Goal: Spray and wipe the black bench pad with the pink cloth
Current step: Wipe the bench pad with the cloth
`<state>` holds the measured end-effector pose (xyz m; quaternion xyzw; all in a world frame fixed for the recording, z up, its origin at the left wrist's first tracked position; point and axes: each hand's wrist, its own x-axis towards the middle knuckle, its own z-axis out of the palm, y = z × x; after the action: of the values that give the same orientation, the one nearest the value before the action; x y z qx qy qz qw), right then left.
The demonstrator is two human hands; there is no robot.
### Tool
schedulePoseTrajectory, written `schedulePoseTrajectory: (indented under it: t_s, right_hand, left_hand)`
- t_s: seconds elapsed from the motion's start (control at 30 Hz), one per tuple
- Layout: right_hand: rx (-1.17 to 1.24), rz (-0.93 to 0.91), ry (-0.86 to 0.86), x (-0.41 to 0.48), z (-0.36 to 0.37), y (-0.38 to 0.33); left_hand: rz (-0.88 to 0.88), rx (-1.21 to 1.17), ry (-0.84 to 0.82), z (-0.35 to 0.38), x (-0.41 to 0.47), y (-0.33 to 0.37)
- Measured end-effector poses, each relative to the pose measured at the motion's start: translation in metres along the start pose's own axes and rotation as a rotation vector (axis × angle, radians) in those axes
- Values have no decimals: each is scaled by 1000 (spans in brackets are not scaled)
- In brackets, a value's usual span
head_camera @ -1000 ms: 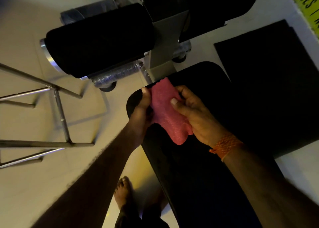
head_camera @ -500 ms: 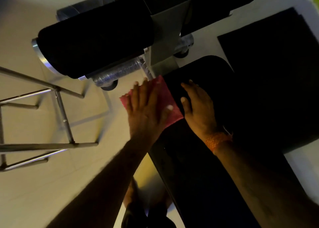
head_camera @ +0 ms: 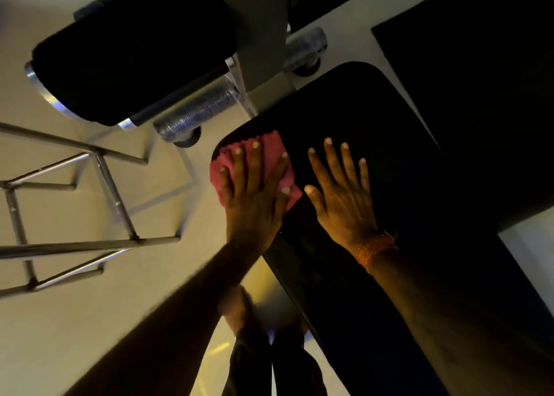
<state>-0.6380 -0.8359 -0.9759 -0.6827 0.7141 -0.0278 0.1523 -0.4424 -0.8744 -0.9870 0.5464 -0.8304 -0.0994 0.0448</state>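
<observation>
Fingers of the left hand lie spread and flat, pressing the pink cloth down onto the black bench pad; nothing is clenched, the palm simply bears on the fabric. The cloth sits bunched at the far left corner of the pad, its left edge reaching the pad's rounded rim. Just to the right, the right hand rests palm down on the bare pad, its fingers released and splayed, touching the surface but holding nothing. Its thumb lies close beside the cloth's right corner. An orange wristband circles the right wrist.

The pad runs from the far centre toward the near right, dark and hard to read in the low light. Beyond its far end stands a grey upright post, with a black roller pad to the left. A metal frame of thin bars stands on the pale floor at left. A black mat lies on the floor at far right. Near the bottom centre, the person's foot shows blurred.
</observation>
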Motion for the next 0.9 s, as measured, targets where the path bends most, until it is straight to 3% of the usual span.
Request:
schedulePoseTrajectory:
  t_s: [0.1,0.23,0.27,0.43,0.63,0.77,0.9]
  right_hand:
    - [10,8,0,-3,4,-2]
    - [-8,14,18,-12,8,2]
    - [-6,16,22,-14,8,2]
    - [34,20,10,-27,5,-1]
    - [22,58,16,-58,14,-1]
    - [103,141,32,-78,14,-5]
    - [94,194,45,-110,19,-5]
  left_hand:
    - [86,5,-12,-2,-1,-12]
    - [-257,-112,44,-6,44,-4]
    - [-263,-108,45,-4,42,0]
    - [122,5,20,2,-25,-5]
    - [34,37,79,5,5,-7]
    - [315,-69,-2,10,-67,13]
    - [412,-49,-12,14,-64,11]
